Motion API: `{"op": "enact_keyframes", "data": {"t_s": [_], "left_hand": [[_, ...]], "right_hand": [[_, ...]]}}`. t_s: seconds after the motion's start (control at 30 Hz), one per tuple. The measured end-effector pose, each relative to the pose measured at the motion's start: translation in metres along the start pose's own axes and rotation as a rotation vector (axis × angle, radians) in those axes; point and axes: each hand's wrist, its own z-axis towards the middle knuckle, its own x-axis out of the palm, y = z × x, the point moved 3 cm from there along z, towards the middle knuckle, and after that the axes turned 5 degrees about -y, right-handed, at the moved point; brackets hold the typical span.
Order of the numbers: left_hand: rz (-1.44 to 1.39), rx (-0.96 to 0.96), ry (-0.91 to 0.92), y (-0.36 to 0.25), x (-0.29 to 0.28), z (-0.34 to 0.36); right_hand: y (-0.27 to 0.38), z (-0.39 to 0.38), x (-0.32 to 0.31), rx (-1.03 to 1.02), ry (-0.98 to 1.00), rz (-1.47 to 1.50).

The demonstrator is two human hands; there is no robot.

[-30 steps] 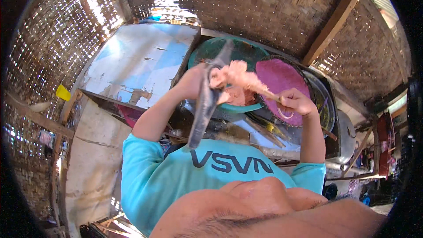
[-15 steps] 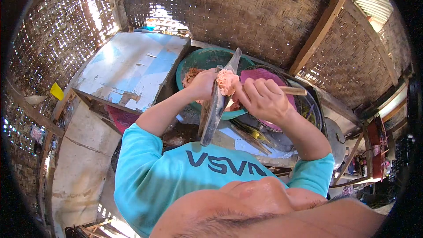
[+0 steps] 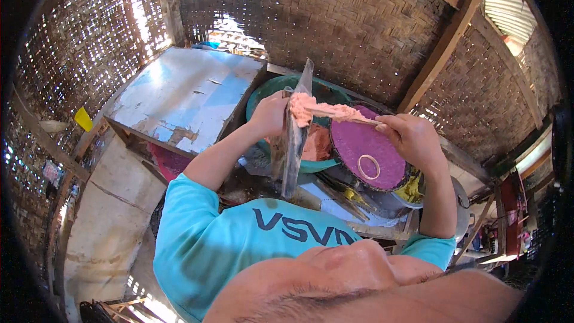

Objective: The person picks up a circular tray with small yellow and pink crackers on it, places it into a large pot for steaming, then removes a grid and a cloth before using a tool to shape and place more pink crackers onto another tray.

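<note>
My left hand (image 3: pixel 270 113) is closed on a narrow board (image 3: pixel 292 161), which stands nearly on edge and looks wrapped in clear plastic. A lump of pink paste (image 3: pixel 301 109) clings to the board near its upper part. My right hand (image 3: pixel 414 134) pinches one end of a thin wooden spatula (image 3: pixel 372 121); more paste coats its length, reaching across to the lump. Below both hands lies a green basin (image 3: pixel 254 97) with pink paste (image 3: pixel 317 143) inside. Beneath the spatula, a round purple tray (image 3: pixel 353 152) with a dark rim carries a pale ring (image 3: pixel 369 167).
At the left stands a box-like table (image 3: pixel 185 96) with a peeling white and blue top. Yellow-green stuff in a bowl (image 3: pixel 412 193) shows at the purple tray's right edge. Dark sticks (image 3: pixel 341 194) lie on the near worktop. Woven bamboo walls (image 3: pixel 323 24) close in behind.
My right hand has moved right, away from the board, and the spatula's paste-coated length now shows. The paste lump has lost its folded, rosette-like look. More of the purple tray is uncovered.
</note>
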Motion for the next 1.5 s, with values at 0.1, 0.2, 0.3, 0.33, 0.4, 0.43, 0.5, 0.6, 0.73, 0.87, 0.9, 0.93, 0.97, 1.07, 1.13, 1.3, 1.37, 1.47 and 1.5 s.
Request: {"op": "enact_keyframes", "data": {"t_s": [0.1,0.2,0.3,0.33,0.4,0.43,0.5,0.6,0.73,0.87,0.9,0.93,0.97,1.07,1.13,1.3,1.37,1.47,1.5], "left_hand": [[0.107,-0.036,0.016,-0.012,0.000,-0.003],[-0.172,-0.040,-0.104,-0.009,0.000,-0.003],[-0.141,0.000,-0.113,-0.007,-0.001,0.000],[-0.070,0.019,-0.103,-0.007,-0.003,0.000],[0.052,0.034,-0.078,-0.014,-0.006,0.003],[0.104,0.029,-0.056,-0.023,-0.007,0.005],[0.144,0.016,-0.009,-0.031,0.000,0.005],[0.075,0.022,-0.012,-0.025,0.009,0.005],[-0.103,-0.091,0.090,-0.028,-0.001,0.013],[-0.169,-0.045,0.238,-0.011,0.004,0.024],[-0.133,0.032,0.203,-0.002,0.004,0.027],[-0.086,0.102,0.160,0.015,0.006,0.029],[-0.037,0.169,0.120,0.028,0.002,0.031],[-0.441,0.028,0.031,0.034,-0.010,0.045],[-1.073,-0.121,0.012,-0.002,0.001,0.058],[-1.825,-0.313,0.048,-0.017,0.022,0.074],[-1.134,-0.216,-0.115,0.030,0.017,0.074],[-1.498,-0.358,-0.117,0.046,0.016,0.082],[-1.815,-0.493,-0.036,0.032,0.015,0.083]], "right_hand": [[-0.001,0.006,0.002,-0.018,0.100,-0.020],[0.005,0.013,0.001,0.008,0.105,-0.036],[-0.001,0.016,-0.002,0.072,0.147,0.089],[-0.001,0.016,-0.005,0.068,0.154,0.090],[-0.001,0.016,-0.010,0.060,0.170,0.093],[0.001,0.017,-0.006,0.030,0.147,0.043],[0.013,0.022,0.006,-0.026,0.101,-0.058],[0.042,0.028,0.026,-0.172,-0.041,-0.265],[0.059,0.017,0.038,-0.474,-0.273,-0.470],[0.049,0.006,0.033,-0.729,-0.628,-0.657],[0.044,0.002,0.023,-0.686,-0.604,-0.680],[0.041,-0.003,0.010,-0.654,-0.589,-0.696],[0.035,-0.005,-0.002,-0.503,-0.544,-0.630],[-0.004,-0.018,-0.007,0.030,-0.775,-0.228],[-0.026,-0.015,0.042,0.322,-0.869,0.468],[0.001,0.007,0.116,0.533,-0.763,0.933],[0.004,-0.009,0.108,0.508,-0.592,0.569],[-0.031,-0.042,0.112,0.473,-0.670,0.622],[-0.045,-0.048,0.108,0.482,-0.753,0.600]]}}
